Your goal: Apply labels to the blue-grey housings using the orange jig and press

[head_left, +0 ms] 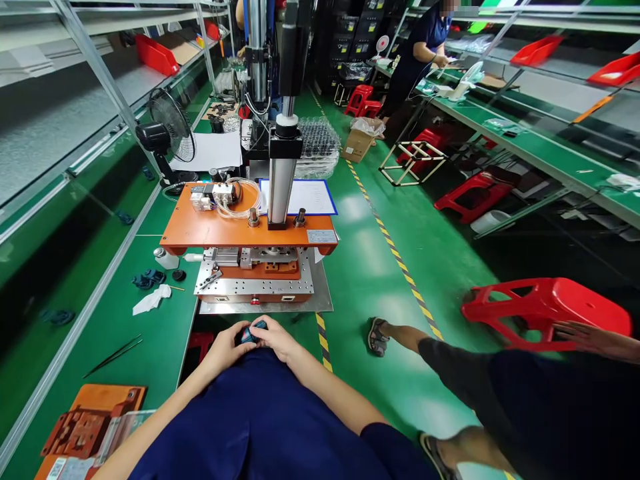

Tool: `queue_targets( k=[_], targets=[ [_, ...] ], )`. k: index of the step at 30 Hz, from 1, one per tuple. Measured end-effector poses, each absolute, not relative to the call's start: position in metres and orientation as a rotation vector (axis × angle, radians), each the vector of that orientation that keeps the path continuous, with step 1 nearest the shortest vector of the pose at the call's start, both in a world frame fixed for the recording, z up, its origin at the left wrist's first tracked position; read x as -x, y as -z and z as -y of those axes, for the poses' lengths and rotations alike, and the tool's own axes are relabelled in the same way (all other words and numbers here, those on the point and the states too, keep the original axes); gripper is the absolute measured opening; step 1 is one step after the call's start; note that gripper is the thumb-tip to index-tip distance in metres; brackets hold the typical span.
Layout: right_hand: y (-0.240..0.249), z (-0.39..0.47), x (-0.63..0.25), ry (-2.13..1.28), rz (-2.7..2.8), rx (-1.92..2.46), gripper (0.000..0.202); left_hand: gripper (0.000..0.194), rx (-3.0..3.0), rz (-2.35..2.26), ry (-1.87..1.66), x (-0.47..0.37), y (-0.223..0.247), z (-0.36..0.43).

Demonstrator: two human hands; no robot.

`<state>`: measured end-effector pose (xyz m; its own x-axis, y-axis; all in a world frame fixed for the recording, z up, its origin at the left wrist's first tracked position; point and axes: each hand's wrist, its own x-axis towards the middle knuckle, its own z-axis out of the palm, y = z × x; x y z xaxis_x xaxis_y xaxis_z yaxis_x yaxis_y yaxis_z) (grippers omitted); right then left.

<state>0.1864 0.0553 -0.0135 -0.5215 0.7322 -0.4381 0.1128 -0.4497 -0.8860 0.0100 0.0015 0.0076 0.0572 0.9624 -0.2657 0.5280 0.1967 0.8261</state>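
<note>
Close to my body, in front of the press, my left hand (226, 347) and my right hand (279, 339) meet around a small dark blue-teal piece (249, 335). Fingers of both hands are closed on it and cover much of it, so its exact kind does not show. Past my hands stands the orange press (235, 230), with a metal base plate (265, 287) full of holes. Left of the base plate, similar dark blue pieces (149, 279) lie on the green bench (165, 350) beside a crumpled white tissue (152, 299).
Tweezers (113, 356), an orange fixture (95, 423), a small bottle (165, 258) and a black fan (173, 130) occupy the bench. At right, a person (500, 393) walks near a red stool (545, 310). Another person (423, 50) works at the far bench.
</note>
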Motion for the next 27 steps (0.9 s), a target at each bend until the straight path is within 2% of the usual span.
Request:
queue_targets(
  k=[5, 9, 15, 21, 27],
  targets=[
    [0.006, -0.115, -0.213, -1.526, 1.705, 1.317, 0.031, 0.049, -1.418, -1.691, -0.655, -0.006, -0.015, -0.015],
    [0.004, -0.198, -0.23, -1.085, 1.879, 1.433, 0.035, 0.056, -1.419, -1.778, -0.699, 0.002, -0.013, -0.028],
    [0.01, -0.269, -0.22, -0.852, 2.113, 1.449, 0.023, 0.054, -1.449, -1.788, -0.718, 0.009, -0.016, -0.042],
    [0.017, -0.257, -0.229, -0.756, 2.118, 1.384, 0.027, 0.049, -1.689, -1.868, -0.673, 0.01, -0.028, -0.097],
    [0.039, -0.169, -0.276, -0.691, 1.849, 1.457, 0.039, 0.047, -1.889, -1.753, -0.548, -0.023, -0.014, -0.194]
  ],
)
